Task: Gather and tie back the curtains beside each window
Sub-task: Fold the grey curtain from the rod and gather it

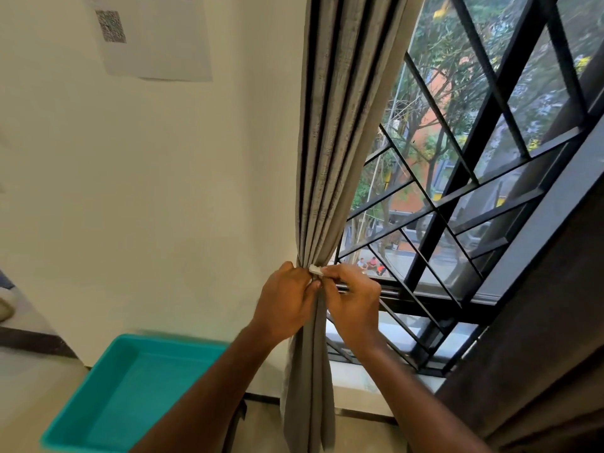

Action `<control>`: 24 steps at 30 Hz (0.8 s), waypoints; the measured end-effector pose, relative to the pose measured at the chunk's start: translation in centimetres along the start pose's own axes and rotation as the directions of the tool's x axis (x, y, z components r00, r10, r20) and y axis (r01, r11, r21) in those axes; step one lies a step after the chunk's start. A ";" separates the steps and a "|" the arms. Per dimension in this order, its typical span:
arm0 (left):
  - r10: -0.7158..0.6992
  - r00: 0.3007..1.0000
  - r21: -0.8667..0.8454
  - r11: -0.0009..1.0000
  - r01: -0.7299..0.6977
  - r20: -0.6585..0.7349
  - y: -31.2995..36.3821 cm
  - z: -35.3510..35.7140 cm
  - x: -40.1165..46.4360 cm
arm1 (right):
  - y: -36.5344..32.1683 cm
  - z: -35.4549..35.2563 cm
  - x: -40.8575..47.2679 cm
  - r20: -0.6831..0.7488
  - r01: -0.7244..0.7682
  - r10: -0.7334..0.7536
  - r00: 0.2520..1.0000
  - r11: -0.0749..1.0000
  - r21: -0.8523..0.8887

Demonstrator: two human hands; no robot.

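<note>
Now the grey curtain (330, 158), soft and light by its folds, hangs left of the window (474, 178), cinched at its narrow waist, where left hand (284, 299) and right hand (354, 297) pinch a pale tie (316, 269) in curled fingers (333, 273).

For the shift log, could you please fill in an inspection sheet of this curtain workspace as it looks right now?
Surface: cream wall beside the window; pale sill below the grille.
Job's things: grey curtain gathered into a tight bunch at sill height; small pale tie-back piece at the bunch.
Clutter: teal tray at lower left, nothing seen inside; paper sheet with QR code on the wall.
Grippers: left hand grips the gathered curtain; right hand pinches the tie-back piece.
Cables: nothing seen.
Surroundings: black window grille; trees, a street and distant people outside; dark brown curtain at right.
</note>
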State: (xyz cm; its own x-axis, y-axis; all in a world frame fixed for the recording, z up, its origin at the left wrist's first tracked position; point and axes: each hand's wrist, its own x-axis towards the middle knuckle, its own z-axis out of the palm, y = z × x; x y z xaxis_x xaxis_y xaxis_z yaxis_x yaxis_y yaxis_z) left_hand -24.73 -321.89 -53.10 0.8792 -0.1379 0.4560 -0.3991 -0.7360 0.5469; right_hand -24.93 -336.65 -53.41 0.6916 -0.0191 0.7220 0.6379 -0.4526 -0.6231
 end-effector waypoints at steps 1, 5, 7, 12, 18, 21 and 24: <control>0.008 1.000 0.006 1.000 -0.008 -0.004 -0.1 0.0 0.0 | 0.2 0.2 0.1 0.010 0.056 -0.056 0.998 0.996 -0.076; 0.034 0.999 0.030 0.999 -0.034 0.000 -0.6 -0.1 -0.1 | 1.3 0.7 1.3 0.095 0.125 -0.107 0.990 0.968 -0.217; 0.042 0.998 0.030 0.999 -0.041 -0.047 -0.5 -0.3 0.0 | 1.9 0.4 1.5 0.171 0.134 -0.103 0.980 0.974 -0.182; -0.067 0.997 0.039 0.997 0.068 -0.028 -0.2 -0.8 0.3 | 1.9 -0.1 0.1 0.195 0.142 -0.120 0.973 0.984 -0.106; -0.014 0.996 0.137 0.991 0.002 0.092 0.0 -1.0 1.3 | 1.9 0.9 0.5 0.219 0.291 -0.211 0.952 0.842 -0.454; 0.087 0.978 0.137 0.984 -0.115 0.192 -0.1 -1.9 1.9 | 1.6 0.7 1.1 0.277 0.318 -0.191 0.942 0.776 -0.545; 0.154 0.944 0.199 0.956 -0.217 0.291 -0.2 -2.7 2.4 | 1.8 0.2 1.6 0.355 0.338 -0.143 0.924 0.740 -0.581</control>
State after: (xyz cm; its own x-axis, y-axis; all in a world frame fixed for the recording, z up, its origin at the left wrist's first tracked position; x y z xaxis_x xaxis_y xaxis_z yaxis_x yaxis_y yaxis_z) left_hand -23.27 -320.30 -50.26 0.8447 -0.4364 0.3100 -0.5204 -0.8052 0.2843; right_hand -22.66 -337.32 -53.45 0.6677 0.3634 0.6497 0.5089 -0.8598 -0.0421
